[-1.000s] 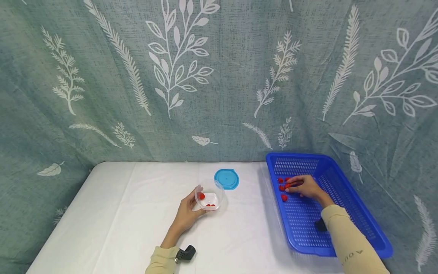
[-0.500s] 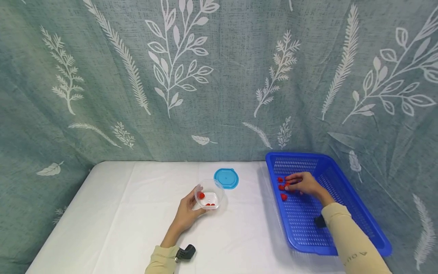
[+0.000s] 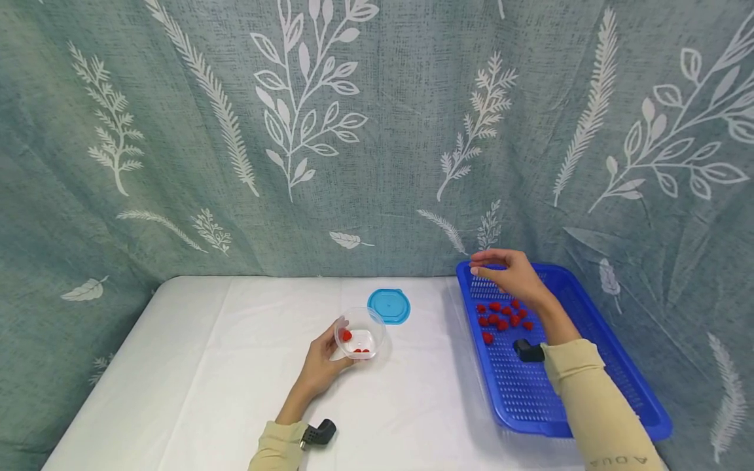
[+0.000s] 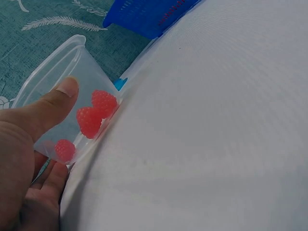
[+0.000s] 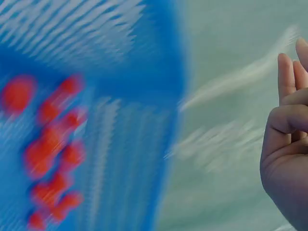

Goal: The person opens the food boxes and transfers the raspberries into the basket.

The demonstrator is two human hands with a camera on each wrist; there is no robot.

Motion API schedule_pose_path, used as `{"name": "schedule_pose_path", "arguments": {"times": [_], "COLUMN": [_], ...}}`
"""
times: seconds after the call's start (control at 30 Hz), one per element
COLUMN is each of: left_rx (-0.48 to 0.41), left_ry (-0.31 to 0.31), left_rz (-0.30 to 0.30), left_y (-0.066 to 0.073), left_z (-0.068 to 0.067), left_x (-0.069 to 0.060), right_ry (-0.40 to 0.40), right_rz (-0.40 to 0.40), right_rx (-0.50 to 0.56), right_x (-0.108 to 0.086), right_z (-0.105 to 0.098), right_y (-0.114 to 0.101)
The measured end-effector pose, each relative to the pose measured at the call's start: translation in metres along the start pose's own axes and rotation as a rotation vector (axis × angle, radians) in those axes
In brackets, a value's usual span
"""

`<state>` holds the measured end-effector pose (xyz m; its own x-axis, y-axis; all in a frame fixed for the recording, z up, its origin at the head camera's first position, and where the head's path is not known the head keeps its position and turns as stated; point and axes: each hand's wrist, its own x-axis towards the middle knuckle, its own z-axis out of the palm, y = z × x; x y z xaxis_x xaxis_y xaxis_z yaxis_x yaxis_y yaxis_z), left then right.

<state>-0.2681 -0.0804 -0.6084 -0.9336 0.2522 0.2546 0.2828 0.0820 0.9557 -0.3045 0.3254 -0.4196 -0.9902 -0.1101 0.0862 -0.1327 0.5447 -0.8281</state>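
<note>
My left hand [image 3: 324,363] holds a clear plastic container [image 3: 372,337], thumb on its near wall and fingers behind. Three red raspberries [image 4: 89,122] lie inside it in the left wrist view, and the container is tilted. My right hand [image 3: 515,278] is raised over the far left part of a blue basket [image 3: 515,399], fingers bent towards the thumb. Whether anything sits between those fingertips is hidden in both the head and right wrist views. Below it, several raspberries [image 3: 502,325] lie scattered on the basket's floor, blurred in the right wrist view.
A round blue lid [image 3: 389,306] lies on the white-covered table [image 3: 194,373], just behind the container. A green leaf-patterned curtain [image 3: 377,163] hangs along the table's far edge. The basket has raised slotted walls at the right.
My right hand has lifted off the raspberries and moved up towards the basket's far left rim, uncovering more of them. My left hand and the container have stayed in place.
</note>
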Motion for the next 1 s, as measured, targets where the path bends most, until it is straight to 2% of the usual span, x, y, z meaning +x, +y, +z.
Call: {"name": "schedule_pose_path", "arguments": {"times": [0.17, 0.37, 0.5, 0.7, 0.83, 1.0], "left_rx": [0.014, 0.022, 0.02, 0.016, -0.009, -0.008], "left_ry": [0.003, 0.02, 0.015, 0.004, 0.001, -0.005], "left_rz": [-0.005, -0.004, -0.002, 0.002, -0.002, 0.025], "left_y": [0.002, 0.002, 0.001, -0.001, 0.0, 0.001], "left_z": [0.0, -0.001, -0.002, -0.001, 0.0, -0.001], "left_x": [0.0, 0.0, 0.0, 0.001, 0.001, 0.001], "right_ry": [-0.013, -0.07, -0.117, -0.194, -0.219, -0.248], "right_rz": [-0.073, -0.173, -0.218, -0.252, -0.236, -0.207], "right_rx": [0.072, 0.175, 0.178, 0.193, 0.187, 0.177], "right_x": [-0.002, 0.003, 0.007, 0.01, 0.012, 0.015], "right_z": [0.023, 0.061, 0.085, 0.116, 0.133, 0.151], "right_y": [-0.051, -0.078, -0.084, -0.082, -0.077, -0.068]}}
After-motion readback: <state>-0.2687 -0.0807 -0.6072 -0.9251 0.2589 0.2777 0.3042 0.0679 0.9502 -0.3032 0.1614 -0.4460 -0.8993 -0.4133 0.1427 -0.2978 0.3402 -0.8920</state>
